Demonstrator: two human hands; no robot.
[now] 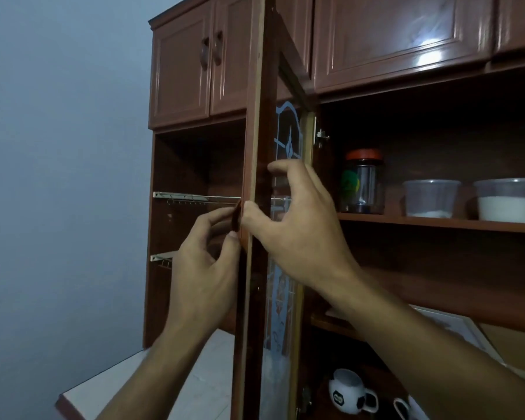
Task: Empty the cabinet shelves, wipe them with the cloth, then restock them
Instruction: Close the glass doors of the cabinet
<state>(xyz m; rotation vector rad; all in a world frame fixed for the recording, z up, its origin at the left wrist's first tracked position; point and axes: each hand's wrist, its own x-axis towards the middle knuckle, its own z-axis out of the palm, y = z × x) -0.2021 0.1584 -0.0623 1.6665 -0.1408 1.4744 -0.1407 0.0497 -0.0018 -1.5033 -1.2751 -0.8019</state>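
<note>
Currently: cabinet door at frame centre held edge-on by both hands; shelves not yet emptied.

You have the glass door swung out toward the camera, judged to clear access to the shelves. Your left hand pinches the door's small handle between thumb and fingers, nearly closed on it. Your right hand steadies the door's edge, thumb against the frame, the remaining fingers half spread and curled over the glass, grasping nothing else. At right of frame, the shelf carries a red-lidded jar and two plastic tubs holding white powder. Mugs sit lower right. No cloth is visible.
</note>
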